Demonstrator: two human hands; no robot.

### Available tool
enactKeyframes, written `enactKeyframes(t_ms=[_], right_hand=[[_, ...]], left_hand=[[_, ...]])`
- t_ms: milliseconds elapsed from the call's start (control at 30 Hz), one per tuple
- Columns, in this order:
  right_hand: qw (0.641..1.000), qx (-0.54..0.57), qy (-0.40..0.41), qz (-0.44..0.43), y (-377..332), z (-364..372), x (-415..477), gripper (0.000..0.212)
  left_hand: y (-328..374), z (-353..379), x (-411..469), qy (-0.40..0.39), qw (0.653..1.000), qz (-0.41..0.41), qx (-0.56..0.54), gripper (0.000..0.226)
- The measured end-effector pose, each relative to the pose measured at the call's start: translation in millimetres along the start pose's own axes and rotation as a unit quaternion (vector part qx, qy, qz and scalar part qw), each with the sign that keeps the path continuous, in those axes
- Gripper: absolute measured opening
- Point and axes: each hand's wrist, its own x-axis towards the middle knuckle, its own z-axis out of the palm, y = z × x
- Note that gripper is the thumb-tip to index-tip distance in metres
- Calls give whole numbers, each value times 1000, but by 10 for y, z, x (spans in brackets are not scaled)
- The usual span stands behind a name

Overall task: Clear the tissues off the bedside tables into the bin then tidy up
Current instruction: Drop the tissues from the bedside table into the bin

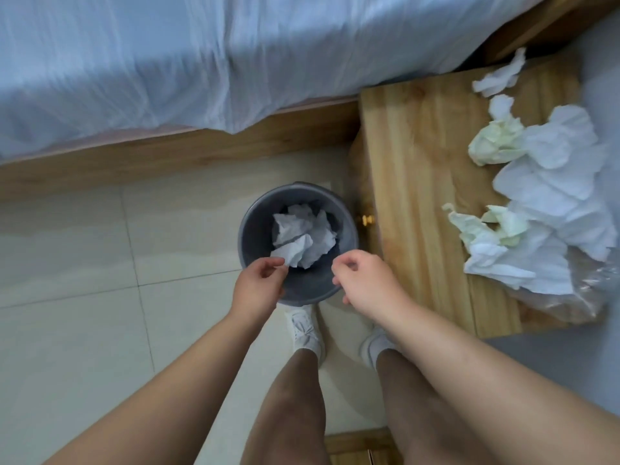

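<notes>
1. I am seeing a crumpled tissue [303, 236] lying inside the grey bin [255, 229], which is standing on the floor [84, 263] just beside the wooden counter [419, 162].
2. Both hands are hovering apart over the bin's near rim. The left hand [261, 283] is touching the tissue's corner; I cannot tell whether it is pinching it. The right hand [365, 280] is hanging loosely curled, holding nothing.
3. I am judging that a clinging corner could be dragging the tissue out onto the floor if the left hand lifts.
4. A tissue pile [550, 189] is lying on the counter, partly over a clear plastic bag [590, 293] near its corner; a hasty grab could be knocking pieces off.
</notes>
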Motion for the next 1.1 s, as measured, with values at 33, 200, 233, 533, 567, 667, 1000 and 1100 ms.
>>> enactKeyframes(t_ms=[33, 200, 233, 533, 567, 667, 1000, 1100], right_hand=[[1000, 17, -2, -11, -20, -95, -67, 18], [996, 37, 43, -74, -43, -845, -351, 18], [993, 42, 69, -88, -33, -1030, -392, 17], [931, -24, 344, -120, 326, -2515, -188, 31], [930, -47, 346, -111, 371, -2631, -102, 37], [935, -93, 325, -105, 420, -2844, 145, 51], [914, -180, 330, -151, 416, -2763, 565, 20], [907, -140, 362, -164, 402, -2805, 485, 22]], left_hand=[[81, 44, -43, -2, 1000, 9, 5, 18], [714, 462, -328, -36, 996, 70, 31, 10], [873, 574, -392, -45, 994, 90, 38, 11], [2199, 1723, -601, -53, 892, 378, 242, 49], [2306, 1845, -576, -38, 877, 404, 259, 55], [2502, 2151, -458, -10, 848, 430, 310, 69], [2298, 2329, -344, -36, 883, 363, 295, 44], [2301, 2178, -404, -60, 933, 306, 177, 39]])
